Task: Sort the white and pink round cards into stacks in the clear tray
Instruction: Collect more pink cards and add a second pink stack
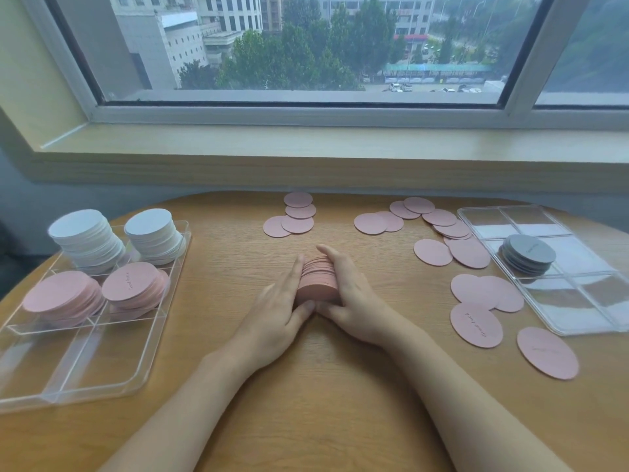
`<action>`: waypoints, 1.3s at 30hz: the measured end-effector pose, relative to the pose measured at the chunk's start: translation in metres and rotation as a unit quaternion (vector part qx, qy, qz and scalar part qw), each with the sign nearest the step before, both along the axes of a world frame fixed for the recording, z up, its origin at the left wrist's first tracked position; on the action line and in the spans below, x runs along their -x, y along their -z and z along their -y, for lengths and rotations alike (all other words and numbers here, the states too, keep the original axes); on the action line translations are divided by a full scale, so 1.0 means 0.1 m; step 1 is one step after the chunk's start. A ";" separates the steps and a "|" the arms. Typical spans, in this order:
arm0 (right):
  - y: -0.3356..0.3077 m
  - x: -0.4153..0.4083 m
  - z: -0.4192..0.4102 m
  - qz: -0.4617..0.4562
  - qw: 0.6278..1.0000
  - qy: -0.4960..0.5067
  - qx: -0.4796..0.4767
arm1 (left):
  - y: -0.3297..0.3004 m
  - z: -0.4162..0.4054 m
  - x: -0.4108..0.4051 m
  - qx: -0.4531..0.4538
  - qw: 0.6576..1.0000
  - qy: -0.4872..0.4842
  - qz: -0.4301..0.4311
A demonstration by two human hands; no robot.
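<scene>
A stack of pink round cards stands on edge at the middle of the wooden table, pressed between my left hand and my right hand. At the left lies the clear tray; its far compartments hold two white stacks, its middle ones two pink stacks, and its near compartments hold nothing. Loose pink cards lie at the far middle, and several more loose pink cards are spread over the right side.
A second clear tray at the right holds a stack of grey round cards. The table's far edge meets a wall below a window sill.
</scene>
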State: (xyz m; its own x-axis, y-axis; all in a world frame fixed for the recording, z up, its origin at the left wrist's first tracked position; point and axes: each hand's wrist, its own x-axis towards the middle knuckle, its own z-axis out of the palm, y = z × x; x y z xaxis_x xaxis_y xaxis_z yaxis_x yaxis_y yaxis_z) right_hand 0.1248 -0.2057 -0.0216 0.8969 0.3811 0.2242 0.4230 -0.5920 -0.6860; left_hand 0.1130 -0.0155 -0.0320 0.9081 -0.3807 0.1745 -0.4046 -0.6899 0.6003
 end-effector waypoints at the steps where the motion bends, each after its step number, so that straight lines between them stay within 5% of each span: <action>1: 0.00 -0.01 0.01 -0.007 1.000 0.001 -0.001 | 0.02 0.00 0.00 -0.002 1.000 -0.002 0.005; 6: 0.02 0.01 -0.02 -0.008 0.999 0.007 -0.046 | 0.05 -0.01 -0.03 0.047 0.999 -0.013 0.004; 12: -0.04 0.10 -0.07 -0.005 0.983 0.028 -0.183 | -0.19 -0.13 0.05 0.263 0.959 -0.040 -0.098; 16: -0.07 0.14 -0.17 0.070 0.990 -0.030 -0.121 | -0.29 -0.22 0.19 0.339 0.929 -0.066 -0.133; 28: -0.21 0.53 -1.31 0.140 0.986 -0.082 -0.029 | -0.58 -1.35 0.88 0.330 0.902 -0.191 -0.201; 39: -0.49 0.76 -2.57 0.032 0.988 -0.122 -0.092 | -0.89 -2.46 1.49 0.334 0.897 -0.252 -0.140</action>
State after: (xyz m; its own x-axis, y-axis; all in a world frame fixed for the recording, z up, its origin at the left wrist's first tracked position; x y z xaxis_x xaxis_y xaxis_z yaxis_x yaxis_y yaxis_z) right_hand 0.0484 0.0514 0.0270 0.7653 0.5313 0.3633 0.5834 -0.3342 -0.7402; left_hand -0.0358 0.2302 0.0565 0.9793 0.1955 -0.0519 0.0899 -0.1908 0.9775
